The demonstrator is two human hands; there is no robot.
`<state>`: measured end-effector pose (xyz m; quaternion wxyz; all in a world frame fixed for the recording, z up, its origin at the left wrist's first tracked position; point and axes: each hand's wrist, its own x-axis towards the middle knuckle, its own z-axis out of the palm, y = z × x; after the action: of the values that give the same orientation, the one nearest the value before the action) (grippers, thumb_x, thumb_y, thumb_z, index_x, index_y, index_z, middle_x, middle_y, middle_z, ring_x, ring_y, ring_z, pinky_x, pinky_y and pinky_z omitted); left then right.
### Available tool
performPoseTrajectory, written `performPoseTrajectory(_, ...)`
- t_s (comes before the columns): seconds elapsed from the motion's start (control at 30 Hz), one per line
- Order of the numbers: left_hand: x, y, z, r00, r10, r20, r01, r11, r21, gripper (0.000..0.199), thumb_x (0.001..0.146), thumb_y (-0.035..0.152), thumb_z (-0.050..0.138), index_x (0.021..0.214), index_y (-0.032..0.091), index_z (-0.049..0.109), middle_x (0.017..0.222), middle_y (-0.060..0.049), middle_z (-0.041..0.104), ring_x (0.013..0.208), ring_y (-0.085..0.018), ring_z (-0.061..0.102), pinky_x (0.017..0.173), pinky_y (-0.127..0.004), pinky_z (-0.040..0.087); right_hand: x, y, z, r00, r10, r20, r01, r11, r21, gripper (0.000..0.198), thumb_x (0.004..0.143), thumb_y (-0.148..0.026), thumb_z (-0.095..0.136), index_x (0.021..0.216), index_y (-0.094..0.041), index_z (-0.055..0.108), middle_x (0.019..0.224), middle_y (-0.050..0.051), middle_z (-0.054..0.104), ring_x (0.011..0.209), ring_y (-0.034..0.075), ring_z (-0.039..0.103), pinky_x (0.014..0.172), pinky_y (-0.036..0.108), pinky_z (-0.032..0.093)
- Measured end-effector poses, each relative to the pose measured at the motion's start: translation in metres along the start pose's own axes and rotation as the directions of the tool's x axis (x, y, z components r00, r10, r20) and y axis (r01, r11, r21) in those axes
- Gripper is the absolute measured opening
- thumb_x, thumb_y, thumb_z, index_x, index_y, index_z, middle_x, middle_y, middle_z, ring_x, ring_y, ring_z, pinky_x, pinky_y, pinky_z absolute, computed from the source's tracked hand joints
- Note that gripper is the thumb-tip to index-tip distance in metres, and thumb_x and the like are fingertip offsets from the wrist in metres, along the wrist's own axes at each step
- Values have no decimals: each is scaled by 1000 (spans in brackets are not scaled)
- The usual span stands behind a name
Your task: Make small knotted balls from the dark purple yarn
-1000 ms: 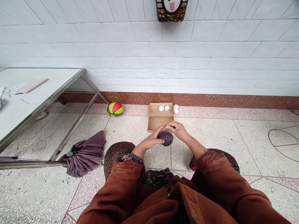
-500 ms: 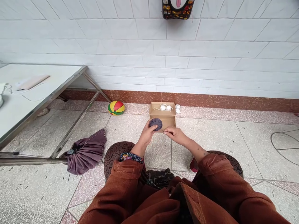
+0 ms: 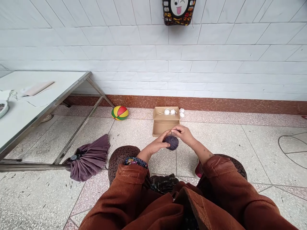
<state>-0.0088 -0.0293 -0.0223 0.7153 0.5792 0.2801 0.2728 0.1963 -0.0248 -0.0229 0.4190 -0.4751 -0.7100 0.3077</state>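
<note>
A dark purple-grey ball of yarn (image 3: pixel 172 143) hangs in the grasp of my left hand (image 3: pixel 157 144), its fingers and thumb around the ball's left side. Just above the ball, my right hand (image 3: pixel 183 134) pinches a strand of the same yarn, which runs down to the ball. Beyond the hands an opened cardboard box (image 3: pixel 159 127) lies on the floor. White balls of yarn (image 3: pixel 167 111) with loose strands rest in its lid, and more white balls (image 3: pixel 182 113) sit beside its right edge.
On the left stand a white-topped metal-framed table (image 3: pixel 69 78), a colourful ball (image 3: pixel 120 113) and a folded purple umbrella (image 3: pixel 90 158). A wire frame (image 3: pixel 279 143) lies on the floor at right. A black basket (image 3: pixel 178 19) hangs on the tiled wall.
My left hand has turned and carried the yarn ball right and down, nearer to me. My right hand has risen slightly and is now above the ball. The view has tilted up slightly.
</note>
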Motion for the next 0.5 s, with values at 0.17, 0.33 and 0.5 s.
performPoseTrajectory(0.17, -9, 41, -1, 998, -33, -46, 17, 950, -312, 66, 68, 16, 69, 132, 27, 58, 130, -9, 61, 117, -28, 57, 101, -43, 43, -5, 6, 11, 996, 78, 41, -79, 997, 20, 28, 96, -40, 49, 86, -20, 65, 78, 2, 67, 73, 17, 61, 70, 28, 47)
performPoseTrajectory(0.33, -1, 65, -22, 982, -28, -185, -40, 935, -352, 52, 68, 17, 71, 119, 19, 64, 116, -11, 66, 106, -26, 62, 97, -44, 47, -16, -11, 21, 986, -78, 145, 86, 995, -50, 26, 100, -37, 45, 93, -22, 65, 90, 5, 70, 86, 20, 65, 79, 31, 49)
performPoseTrajectory(0.5, 19, 27, -35, 906, -5, -424, 0, 1000, -12, 53, 67, 22, 69, 119, 17, 59, 112, -10, 65, 103, -24, 61, 93, -43, 48, -11, -37, 18, 942, -197, 273, 239, 962, -129, 28, 101, -37, 44, 98, -22, 68, 92, 7, 71, 87, 21, 67, 79, 33, 52)
